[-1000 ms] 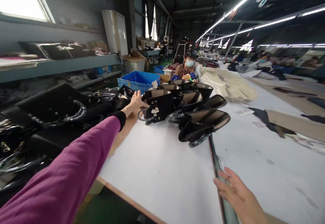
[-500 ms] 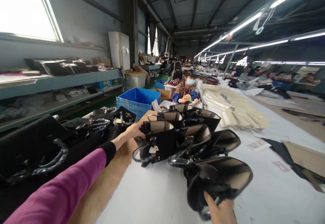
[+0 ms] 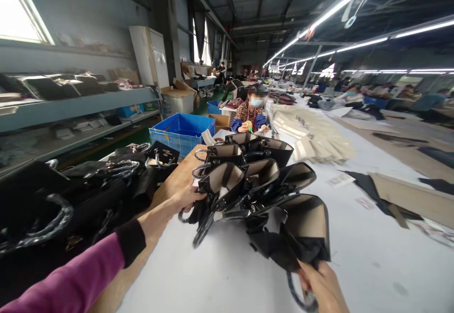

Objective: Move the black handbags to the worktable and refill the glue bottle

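Several black handbags with beige linings stand close together on the white tabletop (image 3: 227,265), their mouths open upward. At the cluster's left side, my left hand (image 3: 187,198) is closed on the near edge of a black handbag (image 3: 223,180), which tilts toward me. Nearer to me on the right, my right hand (image 3: 319,280) grips the black fabric of another handbag (image 3: 307,218). That bag leans with its beige inside showing, and its looped handle (image 3: 296,294) hangs below my fingers. Some fingertips of both hands are hidden by the bags.
More black handbags with plastic-wrapped handles (image 3: 58,218) lie along the left. Behind stands a blue crate (image 3: 182,131). A masked co-worker (image 3: 250,112) sits at the table's far side, near stacked cream pieces (image 3: 315,133). Black and beige flat panels (image 3: 407,195) lie on the right.
The bag at my left hand has tipped toward me, its beige inside now facing me more. My right hand has shifted slightly right with its bag, raising its mouth. The camera view has turned rightward.
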Action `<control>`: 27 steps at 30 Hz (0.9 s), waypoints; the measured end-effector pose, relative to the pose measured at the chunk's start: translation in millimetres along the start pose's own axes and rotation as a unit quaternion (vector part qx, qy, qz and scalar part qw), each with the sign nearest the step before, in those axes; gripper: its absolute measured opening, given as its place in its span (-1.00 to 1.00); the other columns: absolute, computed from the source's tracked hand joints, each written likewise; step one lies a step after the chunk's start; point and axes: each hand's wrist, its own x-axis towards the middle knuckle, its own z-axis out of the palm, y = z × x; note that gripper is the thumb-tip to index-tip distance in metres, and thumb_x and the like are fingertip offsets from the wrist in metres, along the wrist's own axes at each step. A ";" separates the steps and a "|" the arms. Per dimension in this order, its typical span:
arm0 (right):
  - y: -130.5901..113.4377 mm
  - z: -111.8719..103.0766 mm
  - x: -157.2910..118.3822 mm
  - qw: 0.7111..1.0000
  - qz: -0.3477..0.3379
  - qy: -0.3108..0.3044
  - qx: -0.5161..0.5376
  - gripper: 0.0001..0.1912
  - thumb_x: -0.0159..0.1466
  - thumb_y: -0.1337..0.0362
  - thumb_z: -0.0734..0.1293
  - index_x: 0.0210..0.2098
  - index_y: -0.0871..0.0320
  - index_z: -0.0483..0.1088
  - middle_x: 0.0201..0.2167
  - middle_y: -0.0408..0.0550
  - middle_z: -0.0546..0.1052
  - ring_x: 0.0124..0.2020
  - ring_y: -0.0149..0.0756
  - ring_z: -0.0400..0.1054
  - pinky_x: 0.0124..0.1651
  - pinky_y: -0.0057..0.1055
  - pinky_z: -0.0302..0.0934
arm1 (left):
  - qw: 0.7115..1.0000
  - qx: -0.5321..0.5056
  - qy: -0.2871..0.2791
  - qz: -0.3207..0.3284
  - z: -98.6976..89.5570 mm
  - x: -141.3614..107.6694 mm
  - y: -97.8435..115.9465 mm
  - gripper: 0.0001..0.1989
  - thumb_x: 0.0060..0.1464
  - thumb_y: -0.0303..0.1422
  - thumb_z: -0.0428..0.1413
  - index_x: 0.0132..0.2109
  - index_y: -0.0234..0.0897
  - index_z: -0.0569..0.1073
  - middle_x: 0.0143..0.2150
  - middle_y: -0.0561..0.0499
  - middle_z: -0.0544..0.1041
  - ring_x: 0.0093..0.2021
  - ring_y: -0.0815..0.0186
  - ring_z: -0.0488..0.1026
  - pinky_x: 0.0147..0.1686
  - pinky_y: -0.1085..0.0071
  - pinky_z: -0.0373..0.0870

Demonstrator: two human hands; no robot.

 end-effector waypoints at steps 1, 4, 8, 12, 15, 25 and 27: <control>-2.8 -5.6 -2.3 1.000 -0.016 -0.008 -0.007 -0.60 -0.03 -0.04 0.35 -0.48 0.20 0.26 -0.67 -0.02 0.43 -0.74 -0.34 0.20 -0.67 -0.44 0.03 | 0.999 -0.016 -0.025 -0.014 6.4 -7.9 3.8 -0.59 -0.01 -0.03 0.10 -0.29 -0.34 0.35 -0.71 0.23 0.13 -0.77 0.53 0.05 -0.76 0.56 0.00; -20.4 -17.5 -12.2 0.997 -0.027 -0.047 -0.050 -0.59 0.04 -0.05 0.27 -0.38 0.21 0.28 -0.73 -0.07 0.39 -0.79 -0.42 0.08 -0.66 -0.48 -0.12 | 0.986 -0.119 -0.107 -0.049 27.4 -33.2 14.2 -0.51 -0.18 0.07 0.14 -0.37 -0.29 0.27 -0.76 0.28 0.02 -0.78 0.56 -0.12 -0.77 0.56 -0.19; -43.4 -25.9 -12.8 0.987 -0.026 -0.083 -0.135 -0.54 0.14 -0.04 0.14 -0.11 0.14 0.26 -0.78 -0.19 0.33 -0.74 -0.28 0.19 -0.62 -0.45 -0.08 | 0.975 -0.146 -0.162 -0.046 59.1 -49.6 22.1 -0.67 -0.12 -0.11 0.14 -0.40 -0.31 0.33 -0.73 0.21 0.15 -0.74 0.52 0.01 -0.74 0.55 -0.07; -45.4 -24.1 -8.1 0.952 -0.084 -0.030 -0.293 -0.68 0.14 0.09 0.09 -0.25 0.10 0.32 -0.61 -0.05 0.44 -0.48 -0.06 0.37 -0.38 -0.26 0.14 | 0.997 -0.008 0.013 0.070 80.9 -36.6 15.7 -0.88 -0.11 -0.41 0.03 -0.37 -0.34 0.41 -0.46 0.05 0.45 -0.41 0.33 0.37 -0.43 0.46 0.26; -42.3 -9.6 -23.6 0.927 -0.073 0.047 -0.364 -0.66 0.16 0.04 0.09 -0.22 0.05 0.32 -0.42 0.05 0.48 -0.37 0.08 0.37 -0.35 -0.15 0.15 | 0.995 0.006 -0.021 0.096 80.7 -29.8 6.2 -0.78 -0.13 -0.45 -0.01 -0.27 -0.32 0.43 -0.35 0.04 0.50 -0.28 0.26 0.40 -0.29 0.41 0.30; -41.9 86.3 -88.2 0.994 -0.025 0.078 -0.073 0.16 0.03 -0.28 0.22 0.27 0.38 -0.37 0.17 0.36 0.11 0.17 0.15 0.01 0.15 -0.01 -0.07 | 0.990 -0.117 -0.077 0.001 98.6 -68.7 12.5 -0.61 -0.09 -0.27 0.02 -0.09 -0.33 0.41 -0.22 -0.08 0.50 -0.20 0.17 0.42 -0.23 0.35 0.37; -47.9 100.4 -89.1 0.999 -0.023 0.037 -0.002 0.08 0.10 -0.23 0.22 0.27 0.36 -0.36 0.09 0.29 0.26 0.13 0.07 0.11 0.12 -0.07 0.03 | 0.983 -0.157 -0.095 -0.014 115.1 -82.0 13.6 -0.60 -0.01 -0.19 -0.02 -0.07 -0.31 0.42 -0.22 -0.08 0.50 -0.18 0.14 0.41 -0.23 0.33 0.39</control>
